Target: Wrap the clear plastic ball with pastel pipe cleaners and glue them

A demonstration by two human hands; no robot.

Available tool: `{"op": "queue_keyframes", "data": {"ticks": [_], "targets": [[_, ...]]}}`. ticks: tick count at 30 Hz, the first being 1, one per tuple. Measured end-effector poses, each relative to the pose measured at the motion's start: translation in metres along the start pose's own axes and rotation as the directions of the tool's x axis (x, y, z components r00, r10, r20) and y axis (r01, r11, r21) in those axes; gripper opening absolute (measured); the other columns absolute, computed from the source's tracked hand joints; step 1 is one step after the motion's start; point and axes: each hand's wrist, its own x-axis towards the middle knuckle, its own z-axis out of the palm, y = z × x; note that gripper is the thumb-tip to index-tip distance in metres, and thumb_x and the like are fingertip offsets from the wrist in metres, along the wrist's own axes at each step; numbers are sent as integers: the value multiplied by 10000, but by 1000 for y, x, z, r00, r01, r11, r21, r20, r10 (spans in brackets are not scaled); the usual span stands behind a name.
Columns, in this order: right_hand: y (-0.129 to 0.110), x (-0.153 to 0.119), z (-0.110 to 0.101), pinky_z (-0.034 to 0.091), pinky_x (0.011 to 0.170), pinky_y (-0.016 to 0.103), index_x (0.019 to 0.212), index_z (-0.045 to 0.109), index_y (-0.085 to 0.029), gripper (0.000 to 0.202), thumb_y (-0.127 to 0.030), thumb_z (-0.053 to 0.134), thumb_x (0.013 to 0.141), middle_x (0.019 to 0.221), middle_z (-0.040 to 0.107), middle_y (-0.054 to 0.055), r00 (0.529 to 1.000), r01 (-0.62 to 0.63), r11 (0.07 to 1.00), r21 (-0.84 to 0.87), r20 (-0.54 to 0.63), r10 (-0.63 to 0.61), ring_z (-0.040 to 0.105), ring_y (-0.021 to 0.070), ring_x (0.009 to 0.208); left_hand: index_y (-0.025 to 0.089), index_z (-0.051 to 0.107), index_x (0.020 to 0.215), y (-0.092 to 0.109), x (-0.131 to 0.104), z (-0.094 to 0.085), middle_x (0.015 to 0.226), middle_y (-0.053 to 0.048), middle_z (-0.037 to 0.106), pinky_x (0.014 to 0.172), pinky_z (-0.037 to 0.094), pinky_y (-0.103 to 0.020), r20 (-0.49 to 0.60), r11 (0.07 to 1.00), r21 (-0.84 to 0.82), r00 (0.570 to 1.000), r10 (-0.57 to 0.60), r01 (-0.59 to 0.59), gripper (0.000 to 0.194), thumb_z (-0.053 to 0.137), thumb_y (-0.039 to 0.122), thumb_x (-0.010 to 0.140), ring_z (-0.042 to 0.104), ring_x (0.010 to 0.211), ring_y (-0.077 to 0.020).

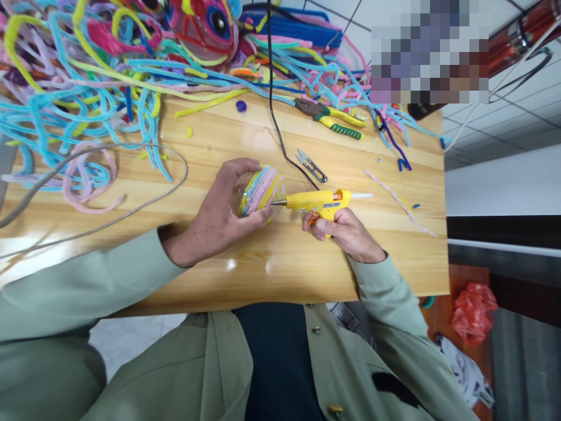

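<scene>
My left hand (223, 210) is wrapped around a clear rounded plastic piece covered in bands of pipe cleaners (260, 190) in blue, pink, lilac and yellow. In my right hand (346, 231) is a yellow hot glue gun (311, 202), its fingers curled about the handle and trigger. The gun's metal nozzle points left and meets, or nearly meets, the striped piece by my left thumb. A white glue stick (363, 195) sticks out of the gun's back end. Thread snips (311, 165) lie on the table just above the gun.
Loose pipe cleaners (100, 111) heap across the table's far left and back, around a red fish-like figure (204, 29). Pliers with green-yellow handles (331, 117) lie behind the snips. A black cable (270, 88) runs down to the gun. A grey cord (144, 146) loops at left.
</scene>
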Motion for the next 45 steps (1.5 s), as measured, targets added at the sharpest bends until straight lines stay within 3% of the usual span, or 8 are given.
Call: {"op": "queue_keyframes", "data": {"ticks": [9, 19, 32, 39, 45], "targets": [[-1, -1, -3, 451, 688, 317, 775, 720, -199, 480, -615, 830, 987, 834, 716, 26, 1000, 19, 1000, -19, -16, -20, 574, 151, 732, 334, 479, 1519, 1, 0, -1, 1558, -119, 580, 1312, 519, -623, -14, 1000, 18, 1000, 13, -13, 630, 792, 499, 997, 597, 1507, -356], [-5, -2, -1, 447, 649, 299, 766, 702, -208, 480, -616, 835, 981, 792, 667, 12, 1000, -2, 999, -53, -22, 1, 559, 153, 733, 349, 471, 1517, 1, 0, -1, 1565, -112, 574, 1324, 506, -623, -3, 1000, 15, 1000, 1, -1, 639, 779, 584, 1009, 586, 1518, -356], [-3, -2, 0, 471, 677, 304, 696, 672, -201, 524, -609, 837, 982, 890, 718, 52, 1000, 4, 999, -37, -17, -5, 583, 159, 793, 334, 469, 1510, 0, 1, 0, 1552, -125, 582, 1311, 513, -639, -14, 1000, 24, 1000, 13, -12, 624, 783, 522, 1004, 595, 1505, -365], [-4, -3, 0, 442, 644, 291, 863, 766, -195, 440, -612, 855, 969, 854, 707, 16, 999, 5, 1000, -12, -44, -5, 545, 131, 713, 334, 479, 1517, 0, 1, -1, 1566, -115, 579, 1318, 509, -623, -7, 1000, 13, 1000, 7, -7, 642, 788, 572, 1007, 597, 1507, -363], [-2, -2, 0, 438, 630, 296, 861, 765, -194, 463, -637, 848, 966, 789, 669, 9, 999, -7, 999, -32, -36, 6, 553, 144, 714, 335, 493, 1509, -1, 1, 0, 1554, -116, 587, 1315, 500, -643, -20, 1000, 1, 1000, 8, -8, 634, 785, 594, 1010, 605, 1497, -375]]}}
